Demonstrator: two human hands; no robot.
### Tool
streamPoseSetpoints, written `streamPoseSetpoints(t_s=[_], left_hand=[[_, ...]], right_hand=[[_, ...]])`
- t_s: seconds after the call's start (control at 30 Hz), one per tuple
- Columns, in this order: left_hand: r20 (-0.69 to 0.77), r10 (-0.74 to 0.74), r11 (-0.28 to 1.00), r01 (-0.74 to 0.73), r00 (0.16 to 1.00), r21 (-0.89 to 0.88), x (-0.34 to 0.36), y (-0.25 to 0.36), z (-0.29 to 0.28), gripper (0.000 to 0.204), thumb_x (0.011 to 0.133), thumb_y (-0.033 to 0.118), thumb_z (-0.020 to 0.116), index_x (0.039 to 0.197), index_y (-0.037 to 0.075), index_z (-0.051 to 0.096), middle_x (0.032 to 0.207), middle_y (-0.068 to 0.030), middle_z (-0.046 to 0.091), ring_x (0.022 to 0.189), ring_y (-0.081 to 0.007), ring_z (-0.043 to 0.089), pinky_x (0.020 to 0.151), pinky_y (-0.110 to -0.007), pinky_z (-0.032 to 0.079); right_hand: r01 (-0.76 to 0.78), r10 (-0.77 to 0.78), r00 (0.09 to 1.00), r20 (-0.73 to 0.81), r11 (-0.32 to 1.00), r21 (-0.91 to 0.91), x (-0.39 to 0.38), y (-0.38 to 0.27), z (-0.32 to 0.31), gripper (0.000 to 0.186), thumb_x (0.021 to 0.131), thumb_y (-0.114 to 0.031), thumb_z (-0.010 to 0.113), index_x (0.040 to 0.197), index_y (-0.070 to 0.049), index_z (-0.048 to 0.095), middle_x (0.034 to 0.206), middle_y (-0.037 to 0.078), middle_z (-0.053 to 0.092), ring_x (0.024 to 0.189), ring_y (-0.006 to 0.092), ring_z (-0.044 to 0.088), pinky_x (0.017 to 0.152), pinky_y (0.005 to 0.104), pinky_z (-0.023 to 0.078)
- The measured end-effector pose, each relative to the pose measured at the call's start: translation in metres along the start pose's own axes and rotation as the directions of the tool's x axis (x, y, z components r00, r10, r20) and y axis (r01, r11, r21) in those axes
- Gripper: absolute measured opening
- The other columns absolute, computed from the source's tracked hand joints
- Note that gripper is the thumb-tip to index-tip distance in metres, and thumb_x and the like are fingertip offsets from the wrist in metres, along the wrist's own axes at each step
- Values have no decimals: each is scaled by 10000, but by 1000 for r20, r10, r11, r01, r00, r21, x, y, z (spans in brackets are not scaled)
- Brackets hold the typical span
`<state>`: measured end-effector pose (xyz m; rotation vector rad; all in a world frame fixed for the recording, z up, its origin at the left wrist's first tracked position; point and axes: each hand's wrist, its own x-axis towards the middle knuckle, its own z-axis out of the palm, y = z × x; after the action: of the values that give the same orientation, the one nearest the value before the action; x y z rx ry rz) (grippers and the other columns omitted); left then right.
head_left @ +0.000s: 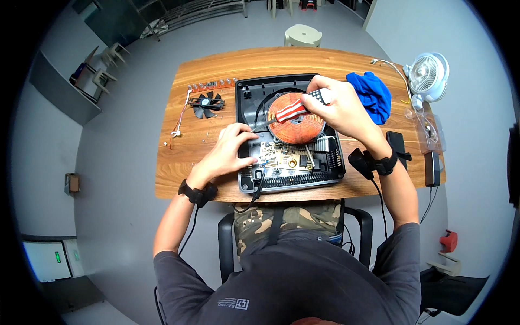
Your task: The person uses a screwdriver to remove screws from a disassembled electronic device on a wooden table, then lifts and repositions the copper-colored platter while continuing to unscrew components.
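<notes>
My right hand (346,108) grips a screwdriver (291,111) with a red-and-white striped handle, held slanting over a flat copper-coloured coil (297,134). Its metal shaft points left and down toward the inner left side of an opened black appliance housing (242,108). Close to the tip, my left hand (227,151) rests over the housing's left edge, thumb and fingers apart. Below the coil lies a tan circuit board (279,157) with small parts on it. A black cable (257,196) leaves the housing at its near edge. The exact contact of the tip is hard to make out.
Left of the housing lie a small black fan (206,105) and a narrow red board (208,85) with white wires. On the right are a blue cloth (370,97), a white desk fan (428,77), a black box (395,143) and a black adapter (432,169).
</notes>
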<state>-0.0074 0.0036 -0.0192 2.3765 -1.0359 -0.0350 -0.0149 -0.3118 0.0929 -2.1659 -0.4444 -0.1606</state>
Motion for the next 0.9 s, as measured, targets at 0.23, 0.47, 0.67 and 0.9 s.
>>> streamPoseSetpoints(t_s=[0.23, 0.47, 0.67, 0.9], left_hand=[[178, -35, 996, 21, 983, 84, 7, -4, 14, 810, 654, 337, 920, 1353, 84, 597, 1337, -157, 469, 1373, -347, 395, 1180, -528, 239], [135, -56, 997, 49, 989, 52, 7, -9, 22, 732, 626, 294, 913, 1289, 102, 667, 1284, -134, 533, 1351, -332, 432, 1152, -504, 277], [99, -38, 999, 37, 994, 16, 8, -9, 23, 686, 630, 260, 888, 1260, 86, 680, 1256, -133, 570, 1315, -325, 479, 1156, -497, 289], [83, -23, 999, 19, 996, 50, 8, -6, 20, 672, 632, 266, 867, 1232, 34, 670, 1213, -134, 570, 1292, -328, 512, 1211, -611, 256]], right_hand=[[16, -16, 1000, 1, 994, -107, -6, 11, 0, 348, 932, -342, 741, 887, -4, 677, 664, 100, 675, 586, 165, 647, 551, 313, 472], [2, 1, 1000, 23, 995, -105, -1, 5, 2, 325, 938, -323, 747, 888, -10, 681, 676, 98, 700, 594, 146, 663, 539, 294, 470], [25, -21, 999, 36, 993, -117, 2, 6, 5, 299, 948, -293, 736, 886, -7, 676, 677, 84, 704, 580, 122, 638, 532, 280, 457], [22, -17, 999, 42, 992, -121, 5, 8, 7, 298, 951, -292, 732, 888, -6, 676, 662, 77, 694, 565, 95, 599, 523, 265, 437]])
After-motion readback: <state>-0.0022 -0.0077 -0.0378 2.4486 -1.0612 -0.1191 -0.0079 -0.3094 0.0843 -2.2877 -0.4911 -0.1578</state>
